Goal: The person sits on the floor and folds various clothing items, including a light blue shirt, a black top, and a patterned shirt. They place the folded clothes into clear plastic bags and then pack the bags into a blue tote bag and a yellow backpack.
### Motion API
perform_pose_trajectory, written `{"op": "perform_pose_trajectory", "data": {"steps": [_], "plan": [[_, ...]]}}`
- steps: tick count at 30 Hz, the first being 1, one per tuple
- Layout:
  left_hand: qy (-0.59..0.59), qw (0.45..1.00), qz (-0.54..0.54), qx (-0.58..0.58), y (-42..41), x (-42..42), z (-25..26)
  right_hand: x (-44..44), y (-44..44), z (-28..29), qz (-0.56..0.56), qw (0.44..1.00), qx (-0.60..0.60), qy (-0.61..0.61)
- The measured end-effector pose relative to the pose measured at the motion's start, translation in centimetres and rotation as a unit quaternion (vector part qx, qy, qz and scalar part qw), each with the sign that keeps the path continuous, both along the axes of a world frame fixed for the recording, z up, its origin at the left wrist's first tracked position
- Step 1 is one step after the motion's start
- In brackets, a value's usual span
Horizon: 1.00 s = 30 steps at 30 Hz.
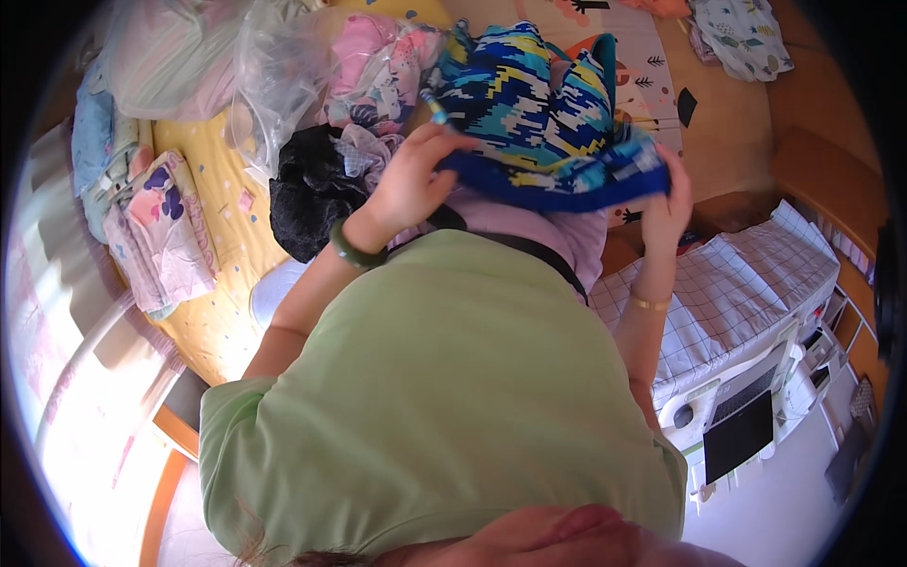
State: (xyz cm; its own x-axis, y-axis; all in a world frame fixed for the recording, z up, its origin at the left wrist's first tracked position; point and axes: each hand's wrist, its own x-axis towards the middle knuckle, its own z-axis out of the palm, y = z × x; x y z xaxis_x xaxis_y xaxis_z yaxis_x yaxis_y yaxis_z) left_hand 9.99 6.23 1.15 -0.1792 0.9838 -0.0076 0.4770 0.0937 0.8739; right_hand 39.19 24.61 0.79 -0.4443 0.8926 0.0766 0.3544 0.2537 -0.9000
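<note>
A garment point(510, 92) patterned in blue, white and yellow lies spread over my lap, its dark blue band point(553, 188) nearest my body. My left hand point(418, 173) pinches the band's left end between thumb and fingers. At the other end, my right hand point(669, 195) grips the band, with the fingers behind the cloth. The band is slightly blurred between the two hands. Beside my left wrist lies a black fuzzy garment point(308, 198), with a crumpled pale cloth point(361, 156) against it. Pink printed clothing point(372, 64) lies just beyond.
Clear plastic bags point(276, 78) lie at upper left on a yellow bed sheet point(234, 298). Folded printed clothes point(166, 227) sit at the left edge. To my right stand a grid-patterned cloth cover point(730, 283) and an open laptop point(744, 418). More clothing point(744, 39) lies at upper right.
</note>
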Motion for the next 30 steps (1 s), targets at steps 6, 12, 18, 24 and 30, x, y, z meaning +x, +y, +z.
{"op": "perform_pose_trajectory", "data": {"steps": [6, 12, 18, 24, 30], "plan": [[-0.399, 0.914, 0.07, -0.031, 2.8, 0.9, -0.5, -15.4, -4.3, 2.6, 0.27, 0.962, 0.012, 0.031], [-0.624, 0.757, 0.108, -0.161, -0.1, -0.5, -1.1, -14.8, -7.1, 1.3, 0.379, 0.924, 0.056, -0.007], [-0.708, 0.693, 0.087, -0.104, 0.7, -0.2, -2.3, -12.6, -6.7, 0.4, 0.186, 0.965, 0.101, -0.154], [-0.008, 0.994, 0.01, 0.11, 5.4, -2.7, 0.7, -10.6, 1.2, 7.7, 0.229, 0.968, 0.044, -0.089], [0.194, 0.968, -0.042, 0.156, 13.9, -0.6, 1.9, -11.1, 6.8, 17.0, 0.309, 0.924, 0.121, -0.192]]}}
